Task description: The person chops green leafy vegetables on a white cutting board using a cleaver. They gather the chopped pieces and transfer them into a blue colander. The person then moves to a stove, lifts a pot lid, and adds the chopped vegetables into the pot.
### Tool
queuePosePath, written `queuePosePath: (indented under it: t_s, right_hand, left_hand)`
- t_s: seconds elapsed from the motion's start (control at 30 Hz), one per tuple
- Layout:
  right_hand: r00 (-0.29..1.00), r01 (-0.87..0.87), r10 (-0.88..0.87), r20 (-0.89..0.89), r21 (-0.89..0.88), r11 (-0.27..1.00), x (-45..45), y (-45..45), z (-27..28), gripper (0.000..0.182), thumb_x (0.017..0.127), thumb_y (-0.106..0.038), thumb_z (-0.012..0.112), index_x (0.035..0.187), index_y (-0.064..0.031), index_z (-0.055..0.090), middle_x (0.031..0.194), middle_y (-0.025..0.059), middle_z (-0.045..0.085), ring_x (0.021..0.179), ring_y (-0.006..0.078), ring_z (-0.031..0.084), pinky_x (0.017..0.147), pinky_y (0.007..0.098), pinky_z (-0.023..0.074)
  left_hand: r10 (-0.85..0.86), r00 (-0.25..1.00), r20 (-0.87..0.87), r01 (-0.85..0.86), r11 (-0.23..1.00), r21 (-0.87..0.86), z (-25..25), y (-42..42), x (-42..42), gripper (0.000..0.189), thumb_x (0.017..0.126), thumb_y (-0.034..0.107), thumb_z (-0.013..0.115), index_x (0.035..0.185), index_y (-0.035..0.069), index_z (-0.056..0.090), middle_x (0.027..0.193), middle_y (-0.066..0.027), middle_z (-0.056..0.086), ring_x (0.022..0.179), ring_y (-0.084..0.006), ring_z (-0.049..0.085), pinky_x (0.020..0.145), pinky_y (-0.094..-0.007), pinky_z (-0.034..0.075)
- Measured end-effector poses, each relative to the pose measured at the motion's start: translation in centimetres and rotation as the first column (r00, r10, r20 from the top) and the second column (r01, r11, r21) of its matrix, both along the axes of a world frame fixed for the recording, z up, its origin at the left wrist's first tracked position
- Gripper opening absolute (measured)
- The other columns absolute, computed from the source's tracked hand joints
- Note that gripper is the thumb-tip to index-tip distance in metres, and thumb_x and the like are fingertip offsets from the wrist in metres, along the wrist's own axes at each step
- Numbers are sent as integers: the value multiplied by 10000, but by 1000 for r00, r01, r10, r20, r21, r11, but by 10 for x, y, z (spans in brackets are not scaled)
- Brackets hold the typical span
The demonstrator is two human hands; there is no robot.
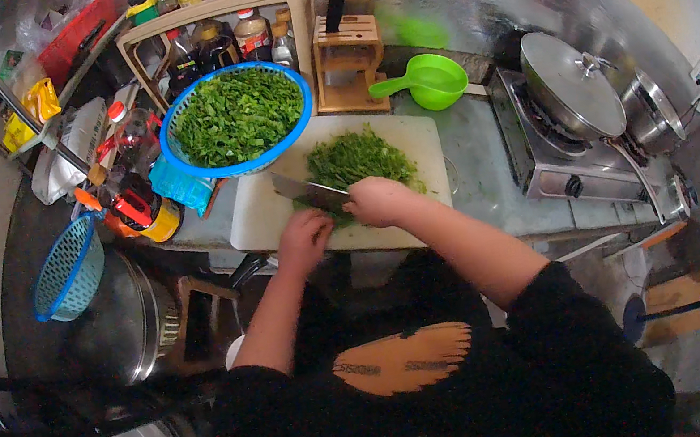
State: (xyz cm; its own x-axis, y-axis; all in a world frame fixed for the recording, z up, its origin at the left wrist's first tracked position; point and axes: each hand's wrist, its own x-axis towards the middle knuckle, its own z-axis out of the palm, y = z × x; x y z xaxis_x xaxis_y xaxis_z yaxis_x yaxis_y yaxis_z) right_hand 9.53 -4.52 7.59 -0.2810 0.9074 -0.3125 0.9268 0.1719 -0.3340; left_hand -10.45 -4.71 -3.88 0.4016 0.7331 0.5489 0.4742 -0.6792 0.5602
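My right hand [381, 200] grips a kitchen cleaver [309, 194], its broad blade pointing left across the white cutting board [261, 211]. Chopped leafy greens [362, 162] form a heap just beyond the blade. At the board's front edge my left hand [305, 242] has its fingers curled close to the cleaver, by some greens; blur and the fingers themselves hide whether it grips any. A blue-rimmed plastic basket [301, 120] full of cut greens [236, 117] stands at the board's back left corner.
Sauce bottles [148, 204] and a blue packet [182, 186] crowd the left. Behind the board are a wooden knife block [348, 69] and a green ladle [438, 83]. A lidded wok [574, 83] sits on the gas stove [539, 170] at right. Another basket [69, 270] is at far left.
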Motion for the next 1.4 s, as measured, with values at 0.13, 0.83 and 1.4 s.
queuePosePath:
  t_s: [0.13, 0.83, 1.4]
  right_hand:
    - [991, -66, 71, 111, -52, 996, 17, -15, 27, 304, 905, -303, 583, 928, -24, 701, 930, 202, 687, 873, 387, 662, 768, 478, 537]
    - [999, 44, -44, -9, -30, 999, -7, -14, -15, 365, 916, -356, 565, 942, -9, 674, 936, 230, 671, 906, 410, 638, 801, 489, 508]
    - [998, 52, -52, 26, -4, 999, -13, -12, -10, 344, 895, -345, 578, 902, -26, 706, 937, 194, 695, 860, 375, 672, 766, 475, 544]
  left_hand:
    - [34, 999, 22, -33, 999, -19, 4, -4, 6, 161, 768, 76, 733, 926, 86, 700, 993, -108, 648, 940, -311, 622, 820, -410, 517]
    - [-22, 999, -34, 18, 993, -114, 2, 1, -11, 129, 781, 90, 713, 902, 63, 676, 1025, -125, 653, 988, -333, 613, 873, -406, 496]
    - [45, 999, -8, -45, 988, -145, 21, -12, -15, 116, 763, 55, 710, 868, 44, 663, 989, -117, 635, 912, -320, 614, 773, -399, 511]
